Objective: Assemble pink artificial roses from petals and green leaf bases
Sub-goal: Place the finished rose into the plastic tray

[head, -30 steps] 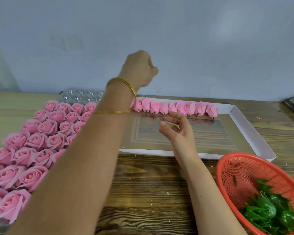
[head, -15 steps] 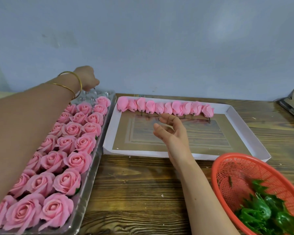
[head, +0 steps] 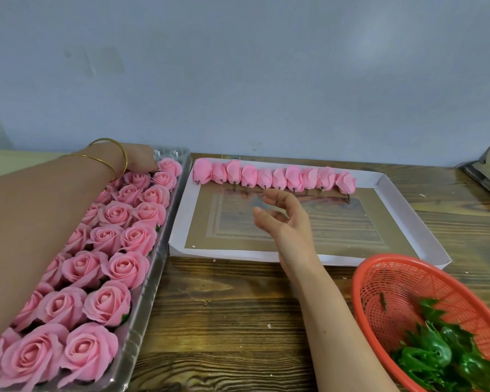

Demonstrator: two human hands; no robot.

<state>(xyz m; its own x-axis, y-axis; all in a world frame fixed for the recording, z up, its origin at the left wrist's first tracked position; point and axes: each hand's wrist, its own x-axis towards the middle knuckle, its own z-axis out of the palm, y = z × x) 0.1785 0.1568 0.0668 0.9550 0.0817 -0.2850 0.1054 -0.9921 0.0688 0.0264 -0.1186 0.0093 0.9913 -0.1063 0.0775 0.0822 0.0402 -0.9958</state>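
- Done so far: a clear plastic tray (head: 146, 304) along the left side of the desk (head: 224, 321) is packed with finished pink roses (head: 116, 213), row after row from the near edge almost to the far edge. Only a few bare pockets show at its far end.
- Left hand (head: 142, 162): it reaches to that far end and touches the last roses. Its fingers are hidden, so I cannot tell whether it grips one or merely presses it in.
- Left to do: ten or so petal buds (head: 275, 178) on short stems lie in one line against the far wall of a white cardboard tray (head: 224, 253), mid-desk toward the far edge. None shows a green base yet.
- The green leaf bases (head: 436, 355) are heaped in a red basket (head: 402, 281) at the near right corner of the desk.
- Right hand (head: 283, 219): it hovers over the cardboard tray just short of the buds, fingers loosely spread and lightly curved, holding nothing.
- Room: the cardboard tray's floor lies bare on the near side of the buds, and open wood runs along the near edge between the clear tray and the basket.
- Tight spots: the two trays stand almost touching, and the basket rim sits close to the cardboard tray's near right corner.
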